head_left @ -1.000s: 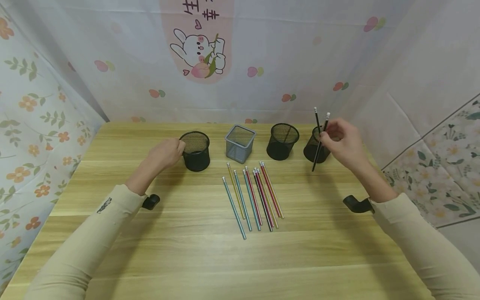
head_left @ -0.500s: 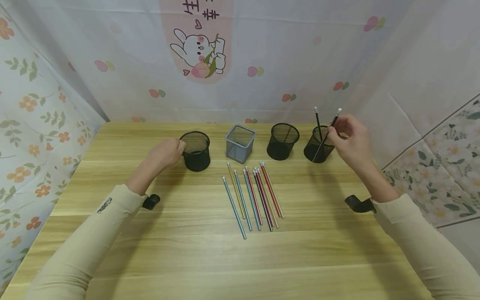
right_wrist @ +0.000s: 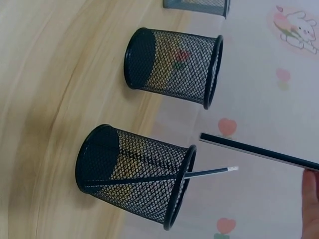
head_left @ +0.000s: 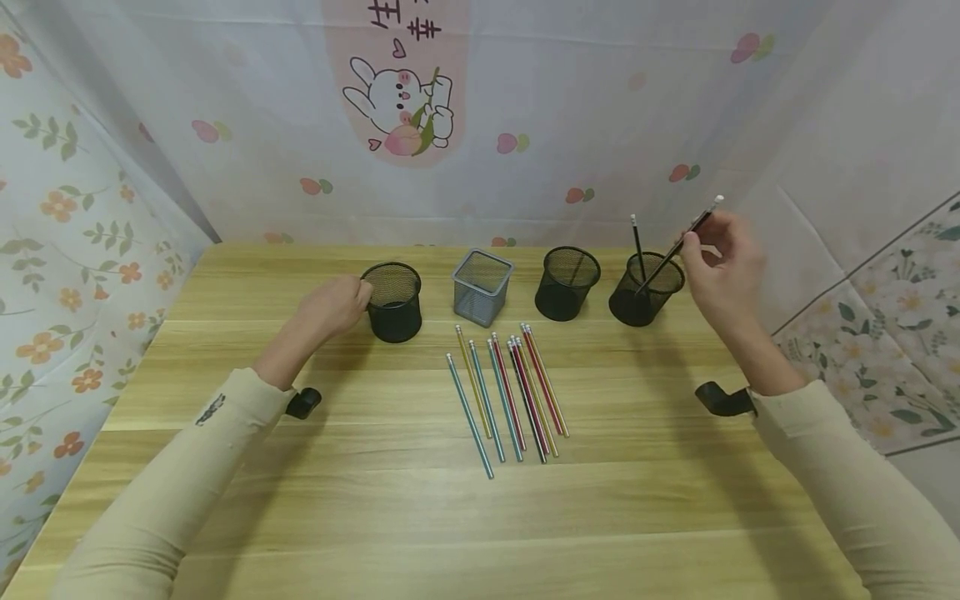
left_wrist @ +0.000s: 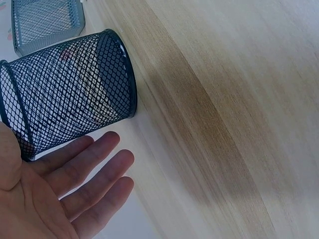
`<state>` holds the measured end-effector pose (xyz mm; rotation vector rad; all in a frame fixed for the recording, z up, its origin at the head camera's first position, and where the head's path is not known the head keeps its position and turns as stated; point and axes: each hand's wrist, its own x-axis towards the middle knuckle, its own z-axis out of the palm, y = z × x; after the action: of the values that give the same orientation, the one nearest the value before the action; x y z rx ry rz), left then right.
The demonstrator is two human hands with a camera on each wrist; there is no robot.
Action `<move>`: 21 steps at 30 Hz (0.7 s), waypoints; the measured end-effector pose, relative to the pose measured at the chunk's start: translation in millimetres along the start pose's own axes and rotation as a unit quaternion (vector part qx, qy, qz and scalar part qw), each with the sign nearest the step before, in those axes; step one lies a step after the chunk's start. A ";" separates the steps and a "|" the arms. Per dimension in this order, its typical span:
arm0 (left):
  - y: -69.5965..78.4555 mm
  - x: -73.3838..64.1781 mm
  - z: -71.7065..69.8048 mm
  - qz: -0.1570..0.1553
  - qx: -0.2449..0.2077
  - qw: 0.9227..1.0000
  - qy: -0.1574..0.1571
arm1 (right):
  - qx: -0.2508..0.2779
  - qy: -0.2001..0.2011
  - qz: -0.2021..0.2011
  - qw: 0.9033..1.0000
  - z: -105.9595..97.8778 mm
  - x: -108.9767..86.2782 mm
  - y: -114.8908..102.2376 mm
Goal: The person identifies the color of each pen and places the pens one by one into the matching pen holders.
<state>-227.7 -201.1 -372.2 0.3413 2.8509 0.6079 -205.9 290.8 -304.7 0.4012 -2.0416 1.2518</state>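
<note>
In the head view my left hand (head_left: 333, 307) is at the rim of the leftmost black mesh pencil cup (head_left: 395, 321). The left wrist view shows the thumb against that rim (left_wrist: 25, 149) and the other fingers (left_wrist: 107, 172) loosely extended along the outside. My right hand (head_left: 726, 271) pinches a black pencil (right_wrist: 259, 149) with a white eraser, slanted, its lower end just above the mouth of the rightmost black mesh cup (head_left: 633, 307). Inside that cup leans another black pencil (right_wrist: 209, 173), eraser end out.
A grey square mesh holder (head_left: 480, 300) and another round black mesh cup (head_left: 562, 300) stand between. Several blue, gold, red and black pencils (head_left: 480, 408) lie loosely side by side on the wooden table (head_left: 360, 517). A printed curtain (head_left: 255, 100) hangs behind.
My right hand has moved right and slightly up, tilting its pencil further and drawing the lower end from in front of the rightmost cup toward its mouth. My left hand stays put.
</note>
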 end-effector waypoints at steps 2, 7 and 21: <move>0.0 -0.1 -0.1 0.001 0.002 1.000 -0.003 | 0.014 0.014 -0.018 1.000 1.4 0.5 -9.0; 0.5 -0.6 -1.1 0.002 -0.002 1.000 -0.007 | 0.035 0.048 -0.029 0.998 2.6 3.1 -20.2; 0.2 -1.2 -0.6 0.011 0.001 1.000 -0.011 | -0.008 0.044 -0.027 0.999 1.3 3.4 -5.7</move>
<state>-226.7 -201.5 -371.4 0.3773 2.8314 0.6007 -205.6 287.2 -298.9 0.3856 -1.9532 1.1987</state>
